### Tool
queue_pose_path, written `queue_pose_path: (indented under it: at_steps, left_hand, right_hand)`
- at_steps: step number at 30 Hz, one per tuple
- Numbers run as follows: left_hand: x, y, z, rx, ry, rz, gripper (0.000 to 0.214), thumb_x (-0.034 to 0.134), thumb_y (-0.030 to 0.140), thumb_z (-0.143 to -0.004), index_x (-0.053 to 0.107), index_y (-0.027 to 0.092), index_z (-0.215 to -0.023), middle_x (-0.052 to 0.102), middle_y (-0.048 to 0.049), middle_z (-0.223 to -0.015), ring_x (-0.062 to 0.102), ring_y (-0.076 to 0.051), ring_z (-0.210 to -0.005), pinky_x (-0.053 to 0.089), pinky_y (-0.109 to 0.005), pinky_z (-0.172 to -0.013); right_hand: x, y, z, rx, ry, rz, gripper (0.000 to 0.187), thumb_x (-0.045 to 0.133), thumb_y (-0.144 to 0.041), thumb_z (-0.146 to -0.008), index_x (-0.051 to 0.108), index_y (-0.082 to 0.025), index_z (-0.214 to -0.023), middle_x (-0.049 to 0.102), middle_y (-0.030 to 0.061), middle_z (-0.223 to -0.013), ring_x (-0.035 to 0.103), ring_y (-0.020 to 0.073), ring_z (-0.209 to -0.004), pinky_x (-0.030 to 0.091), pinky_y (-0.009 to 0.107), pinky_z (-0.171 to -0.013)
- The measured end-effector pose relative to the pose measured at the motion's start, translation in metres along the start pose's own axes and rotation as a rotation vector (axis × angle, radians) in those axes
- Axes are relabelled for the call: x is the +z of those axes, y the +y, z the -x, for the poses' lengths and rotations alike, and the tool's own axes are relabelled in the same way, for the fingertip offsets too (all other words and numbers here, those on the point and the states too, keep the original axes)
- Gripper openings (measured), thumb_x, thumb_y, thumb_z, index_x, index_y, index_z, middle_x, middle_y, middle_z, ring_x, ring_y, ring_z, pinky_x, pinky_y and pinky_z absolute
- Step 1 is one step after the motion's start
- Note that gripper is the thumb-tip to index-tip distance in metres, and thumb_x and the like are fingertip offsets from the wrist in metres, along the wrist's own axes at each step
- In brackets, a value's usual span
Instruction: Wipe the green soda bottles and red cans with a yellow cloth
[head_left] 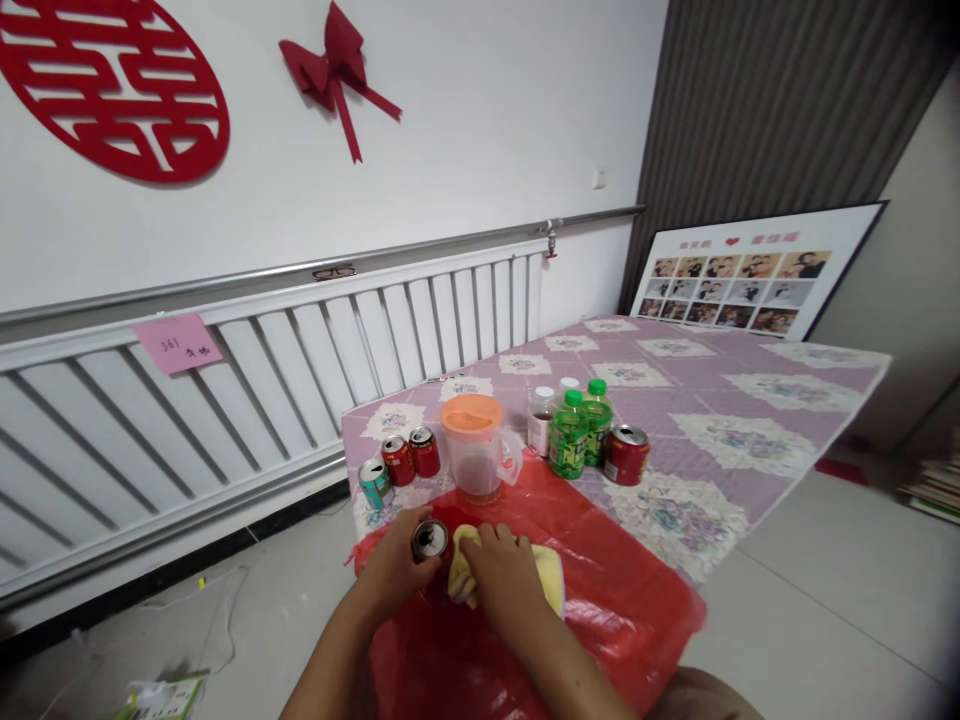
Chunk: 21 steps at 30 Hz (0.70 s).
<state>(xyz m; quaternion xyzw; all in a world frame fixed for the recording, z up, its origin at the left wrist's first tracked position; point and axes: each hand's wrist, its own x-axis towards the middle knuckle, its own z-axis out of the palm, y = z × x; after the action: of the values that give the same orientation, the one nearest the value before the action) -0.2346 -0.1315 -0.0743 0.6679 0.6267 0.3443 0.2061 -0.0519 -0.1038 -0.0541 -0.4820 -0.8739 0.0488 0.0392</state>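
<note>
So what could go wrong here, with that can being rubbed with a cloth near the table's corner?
1. The can in the left hand seems tilted while the right hand presses the yellow cloth on it; any drink inside might spill onto the red plastic sheet.
2. That sheet looks slick and crumpled, so the can might slide if the grip loosens.
3. The orange-lidded pitcher stands just behind the hands; a wide wipe could knock it.

Left hand gripping a red can, right hand pressing a yellow cloth against it, red plastic sheet beneath, orange-lidded pitcher behind
</note>
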Motion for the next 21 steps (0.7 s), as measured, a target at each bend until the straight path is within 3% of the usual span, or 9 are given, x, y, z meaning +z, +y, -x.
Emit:
queue_pose_path:
  at_steps: [5,11,21]
  left_hand:
    - [-0.001,0.000,0.000,-0.015,-0.027,0.007,0.056,0.062,0.011,-0.070,0.055,0.022,-0.124,0.064,-0.0061,-0.120,0.060,-0.022,-0.110,0.047,-0.032,-0.099]
    - [-0.001,-0.002,-0.001,0.013,-0.009,0.013,0.059,0.060,0.008,-0.067,0.055,0.022,-0.124,0.064,-0.0061,-0.125,0.059,-0.023,-0.117,0.045,-0.035,-0.104]
    - [-0.017,-0.002,-0.010,0.023,-0.167,0.042,0.067,0.059,0.007,-0.064,0.055,0.023,-0.129,0.061,-0.0073,-0.132,0.058,-0.024,-0.121,0.042,-0.036,-0.108]
  right_hand:
    - [-0.012,-0.003,0.005,0.008,0.037,0.002,0.030,0.057,-0.020,-0.090,0.061,-0.028,-0.118,0.065,0.0108,-0.115,0.058,0.0310,-0.106,0.040,0.041,-0.081]
    - [0.008,-0.007,0.005,0.026,-0.007,0.008,0.022,0.061,-0.020,-0.086,0.067,-0.021,-0.108,0.068,0.0129,-0.107,0.060,0.0308,-0.102,0.041,0.040,-0.080]
    - [0.022,-0.006,0.004,0.009,-0.014,0.003,0.024,0.062,-0.019,-0.086,0.069,-0.019,-0.109,0.069,0.0151,-0.109,0.060,0.0313,-0.104,0.044,0.043,-0.085]
